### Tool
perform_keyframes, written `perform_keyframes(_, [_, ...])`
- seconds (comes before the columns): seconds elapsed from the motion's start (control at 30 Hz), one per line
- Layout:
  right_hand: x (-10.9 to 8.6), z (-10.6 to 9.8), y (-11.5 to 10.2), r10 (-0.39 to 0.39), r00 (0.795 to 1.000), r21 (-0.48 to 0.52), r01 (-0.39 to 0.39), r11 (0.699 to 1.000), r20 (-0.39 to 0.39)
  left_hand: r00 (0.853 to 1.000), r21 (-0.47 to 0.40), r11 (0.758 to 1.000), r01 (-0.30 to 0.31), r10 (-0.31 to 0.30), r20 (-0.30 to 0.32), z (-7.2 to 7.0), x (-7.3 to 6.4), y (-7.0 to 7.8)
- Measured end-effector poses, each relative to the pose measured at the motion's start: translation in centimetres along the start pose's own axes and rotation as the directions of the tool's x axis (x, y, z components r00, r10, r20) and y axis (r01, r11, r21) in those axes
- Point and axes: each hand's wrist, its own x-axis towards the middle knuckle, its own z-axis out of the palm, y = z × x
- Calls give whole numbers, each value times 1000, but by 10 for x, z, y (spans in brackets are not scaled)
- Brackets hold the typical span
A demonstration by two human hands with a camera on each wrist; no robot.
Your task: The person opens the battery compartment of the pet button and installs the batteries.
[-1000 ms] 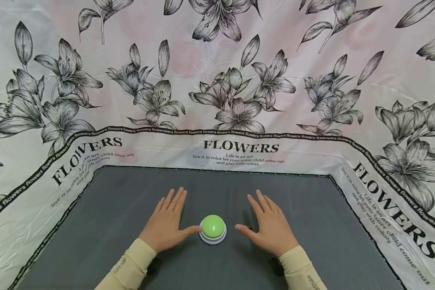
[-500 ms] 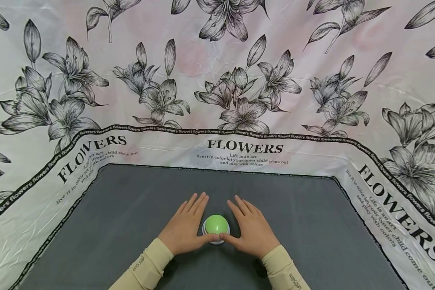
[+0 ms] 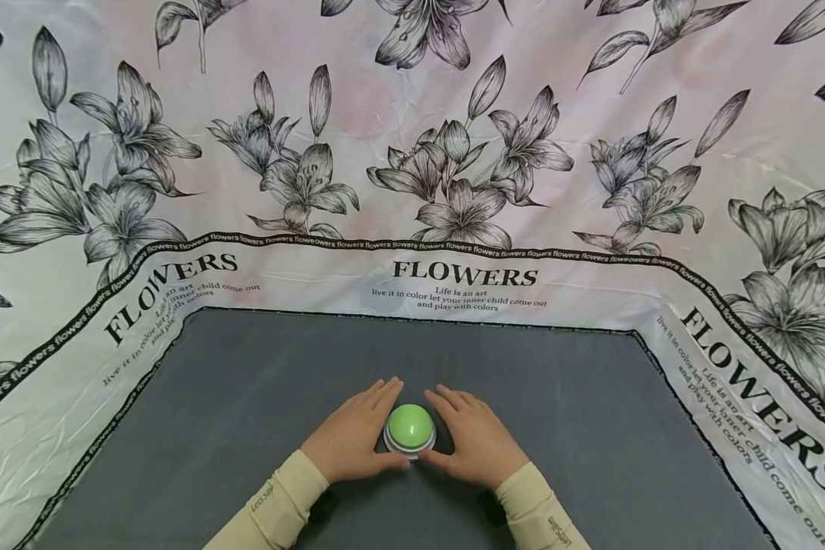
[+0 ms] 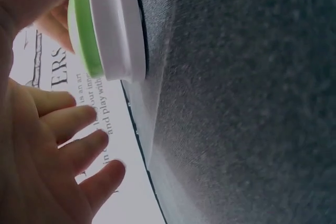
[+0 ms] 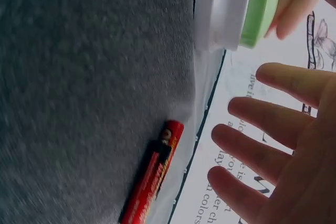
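A push button with a green dome and a white round base [image 3: 411,425] sits on the grey cloth between both hands. My left hand [image 3: 351,437] is at its left side, fingers extended forward and thumb lying near the front of the base. On the other side my right hand [image 3: 480,439] mirrors it, its thumb tip close to the base's front right edge. In both wrist views the fingers are spread and slightly bent beside the button, holding nothing. Red batteries [image 5: 152,179] with black parts lie on the cloth beneath the right hand, hidden from the head view.
A grey cloth surface [image 3: 591,428] spreads around the hands. White fabric printed with black lilies and the word FLOWERS [image 3: 464,273] borders it at the back and both sides. Dark wrist cameras [image 3: 493,507] sit under the cuffs.
Both hands have moved inward from either side to flank the button. Over the last half second, the thumbs have slid slightly toward the front and the fingers have bent a little more.
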Motion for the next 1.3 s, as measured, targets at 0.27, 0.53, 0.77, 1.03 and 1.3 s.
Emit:
perform_keyframes(0.27, [1,7,-8,-67,998,20,67,998,4,999,-40,999,-36,37,37,6,1,3])
perform_keyframes(0.53, [1,10,-11,-96,995,0,96,995,-26,998,-77,995,-59,61,21,10,2,5])
perform_keyframes(0.77, [1,10,-11,-77,997,20,77,997,11,998,-127,990,-54,58,30,10,3,5])
perform_keyframes(1.03, [2,0,-10,-62,996,177,51,983,59,995,-219,974,-65,80,60,5,2,4])
perform_keyframes(1.3, [0,-11,-13,-50,998,293,61,954,-44,999,-408,913,-33,38,3,-1,4,4])
